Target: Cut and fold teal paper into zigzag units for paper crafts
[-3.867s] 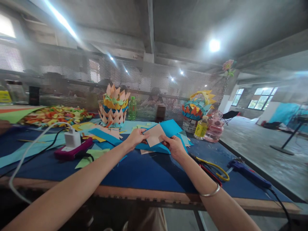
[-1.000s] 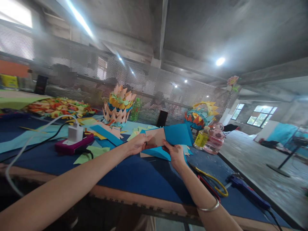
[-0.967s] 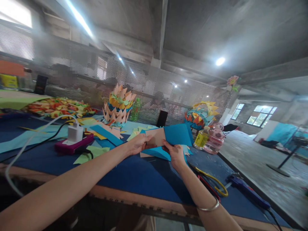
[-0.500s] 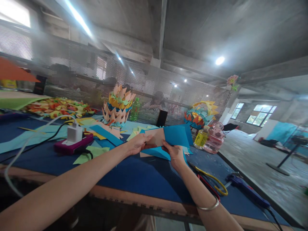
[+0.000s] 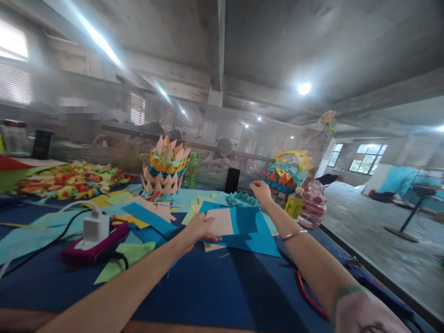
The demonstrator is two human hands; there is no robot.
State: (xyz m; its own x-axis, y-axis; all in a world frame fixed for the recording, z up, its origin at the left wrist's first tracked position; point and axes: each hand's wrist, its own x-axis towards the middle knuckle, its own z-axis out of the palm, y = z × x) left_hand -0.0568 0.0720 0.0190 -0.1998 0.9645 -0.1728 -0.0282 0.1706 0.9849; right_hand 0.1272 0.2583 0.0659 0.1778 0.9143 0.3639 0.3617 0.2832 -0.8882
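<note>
My left hand (image 5: 201,226) grips the left edge of a folded paper (image 5: 220,222), pale pink on its left part and blue on the right. Beneath that lies a larger blue paper sheet (image 5: 265,243) on the dark blue table. My right hand (image 5: 262,192) is raised off the paper, its fingertips pressed together; whether anything is between them is hidden. Close below its fingers sits a teal zigzag paper ring (image 5: 243,199). A black phone-like slab (image 5: 232,179) stands upright just left of the right hand.
Layered paper crowns (image 5: 166,171) and a green bottle (image 5: 191,170) stand at the back. A yellow-labelled bottle (image 5: 294,203) and a pink clear bottle (image 5: 312,206) are beside my right forearm. A purple power strip (image 5: 95,245) with cords, paper scraps and red-handled pliers (image 5: 308,293) lie around.
My right hand has let go of the folded paper and moved up and away. My left hand still holds it, now lower over the blue sheet. The view has shifted.
</note>
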